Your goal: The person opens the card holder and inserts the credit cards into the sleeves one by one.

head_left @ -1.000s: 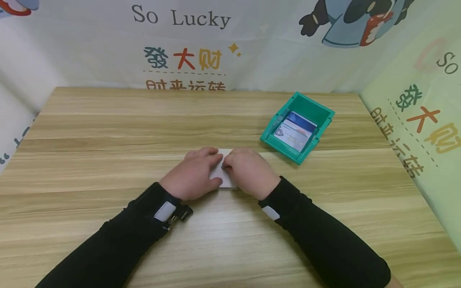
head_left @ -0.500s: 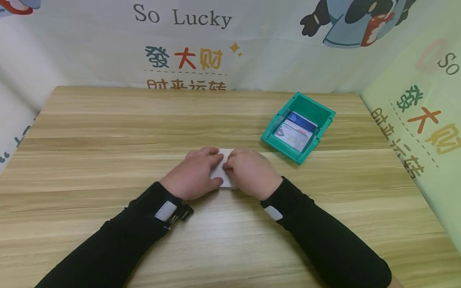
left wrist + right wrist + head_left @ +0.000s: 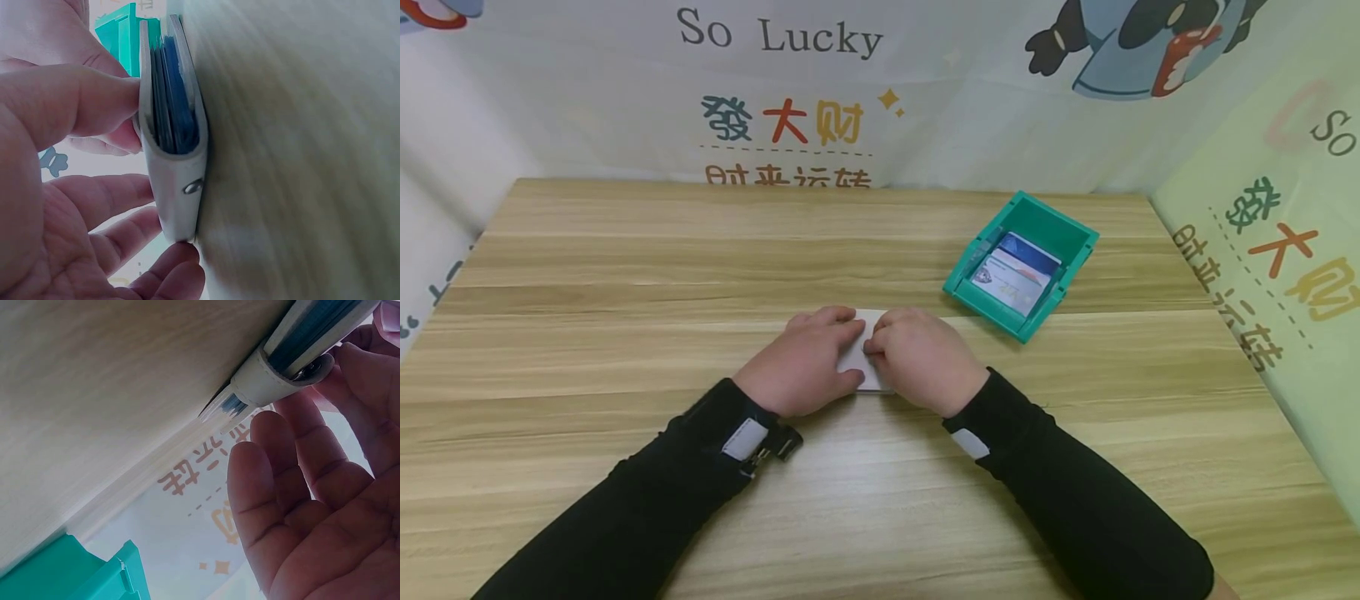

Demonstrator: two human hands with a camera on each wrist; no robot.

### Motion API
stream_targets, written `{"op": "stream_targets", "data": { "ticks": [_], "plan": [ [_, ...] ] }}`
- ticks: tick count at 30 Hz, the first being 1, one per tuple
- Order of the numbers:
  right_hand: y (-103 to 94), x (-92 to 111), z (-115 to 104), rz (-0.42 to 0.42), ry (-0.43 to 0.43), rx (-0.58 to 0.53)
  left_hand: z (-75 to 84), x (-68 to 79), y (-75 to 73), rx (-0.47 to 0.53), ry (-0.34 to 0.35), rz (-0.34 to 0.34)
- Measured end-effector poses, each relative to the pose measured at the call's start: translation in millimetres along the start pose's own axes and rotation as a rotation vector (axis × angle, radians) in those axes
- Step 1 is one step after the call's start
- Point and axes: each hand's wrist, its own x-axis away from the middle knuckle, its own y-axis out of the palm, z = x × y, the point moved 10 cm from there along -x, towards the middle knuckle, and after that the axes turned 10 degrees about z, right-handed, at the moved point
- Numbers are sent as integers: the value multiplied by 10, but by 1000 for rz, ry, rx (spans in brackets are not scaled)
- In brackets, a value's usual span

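Note:
A small white card holder (image 3: 872, 380) lies on the wooden table between both hands. In the left wrist view its end shows clear and blue card sleeves (image 3: 175, 106) between the covers, and a metal rivet (image 3: 194, 186) on the spine. My left hand (image 3: 808, 362) holds it, thumb and fingers bent against its cover and side. From the other side my right hand (image 3: 925, 358) pinches at the closing strap (image 3: 259, 380), over the top cover. A dark snap (image 3: 312, 366) shows under the strap's end in the right wrist view. The right fingertips partly hide the strap from above.
A green open tray (image 3: 1052, 221) stands at the back right of the table (image 3: 700, 250), with a blue and white card (image 3: 1015, 275) lying in it. Printed cloth (image 3: 955, 125) hangs behind the table and along the right side.
Both hands stay in the same place on the card holder. The dark edge visible at my right fingertips a second ago is now barely seen.

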Motion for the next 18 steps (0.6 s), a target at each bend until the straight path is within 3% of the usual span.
{"op": "stream_targets", "data": {
  "ticks": [18],
  "plan": [
    [17,15,10,-16,-29,-32,0,12,0,-5,0,-8]
  ]
}}
